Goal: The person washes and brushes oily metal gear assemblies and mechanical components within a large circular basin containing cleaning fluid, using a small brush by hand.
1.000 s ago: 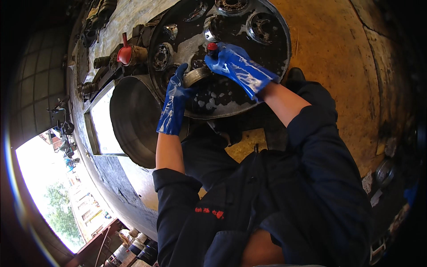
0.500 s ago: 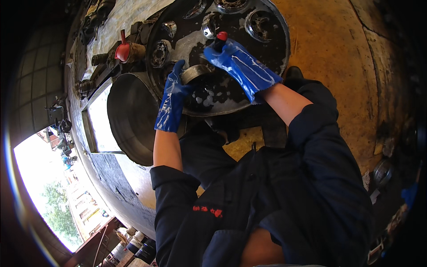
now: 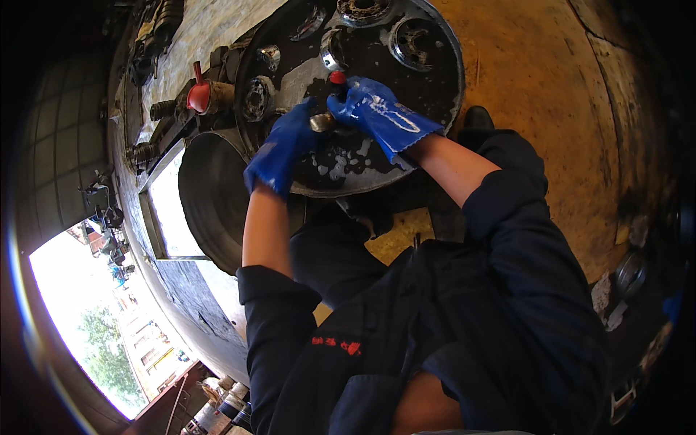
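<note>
Both my hands wear long blue rubber gloves and work over a wide round dark tray (image 3: 299,78) wet with dark liquid. My left hand (image 3: 283,143) is closed around the side of a short metal ring (image 3: 322,122), though its fingers are blurred and partly hidden. In the fist of my right hand (image 3: 377,110) is a tool with a black-and-red handle (image 3: 337,77), held beside the ring; its working end is hidden. Farther off in the tray lie several greasy metal parts, among them a shiny ring (image 3: 332,52) and a wide round one (image 3: 408,45).
Left of the tray stands a large open metal drum (image 3: 206,199), tilted toward me. Beyond it a red funnel-like vessel (image 3: 198,95) rests among machine parts. A dark shoe (image 3: 477,118) shows at the tray's right edge, on the yellowish stained floor (image 3: 536,145).
My left hand has moved up and inward over the metal ring, covering more of it. My right hand has shifted slightly left and down with the tool, close to the ring.
</note>
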Demonstrator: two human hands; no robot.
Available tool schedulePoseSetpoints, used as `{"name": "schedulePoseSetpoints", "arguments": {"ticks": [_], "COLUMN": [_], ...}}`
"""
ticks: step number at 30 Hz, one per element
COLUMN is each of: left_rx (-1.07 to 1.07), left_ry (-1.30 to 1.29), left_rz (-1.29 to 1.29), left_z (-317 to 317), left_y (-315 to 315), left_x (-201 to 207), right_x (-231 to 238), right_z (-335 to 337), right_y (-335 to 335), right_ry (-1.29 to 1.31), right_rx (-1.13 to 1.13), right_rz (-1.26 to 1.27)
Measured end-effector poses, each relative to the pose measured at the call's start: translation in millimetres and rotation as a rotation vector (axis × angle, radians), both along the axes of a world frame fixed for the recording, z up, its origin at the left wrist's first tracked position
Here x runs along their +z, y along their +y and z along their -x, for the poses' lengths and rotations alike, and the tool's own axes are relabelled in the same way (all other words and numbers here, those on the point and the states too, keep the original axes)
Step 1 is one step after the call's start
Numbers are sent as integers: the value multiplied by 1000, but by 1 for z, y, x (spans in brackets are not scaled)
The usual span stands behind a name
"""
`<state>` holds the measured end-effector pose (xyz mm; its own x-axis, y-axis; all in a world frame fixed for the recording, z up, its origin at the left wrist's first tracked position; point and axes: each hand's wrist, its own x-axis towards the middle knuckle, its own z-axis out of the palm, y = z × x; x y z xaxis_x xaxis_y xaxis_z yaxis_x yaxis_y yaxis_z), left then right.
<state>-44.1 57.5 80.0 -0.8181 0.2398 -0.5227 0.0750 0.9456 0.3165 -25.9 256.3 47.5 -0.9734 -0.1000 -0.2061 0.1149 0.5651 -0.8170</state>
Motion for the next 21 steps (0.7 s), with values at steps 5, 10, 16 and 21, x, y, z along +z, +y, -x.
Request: {"name": "schedulePoseSetpoints", "arguments": {"ticks": [5, 10, 16, 21], "left_rx": [-108, 2, 106, 25], "left_ry": [108, 247, 274, 212], "left_rz": [231, 72, -339, -380], "left_z": [5, -13, -25, -19], "left_y": [44, 1, -81, -83], "left_x": [7, -1, -58, -67], "right_x": [-7, -7, 16, 30], "right_z": [11, 14, 23, -11], "right_y": [7, 10, -22, -24], "right_ry": [14, 103, 54, 295], "right_rx": [52, -105, 310, 338], "right_rz": [-190, -143, 301, 134]}}
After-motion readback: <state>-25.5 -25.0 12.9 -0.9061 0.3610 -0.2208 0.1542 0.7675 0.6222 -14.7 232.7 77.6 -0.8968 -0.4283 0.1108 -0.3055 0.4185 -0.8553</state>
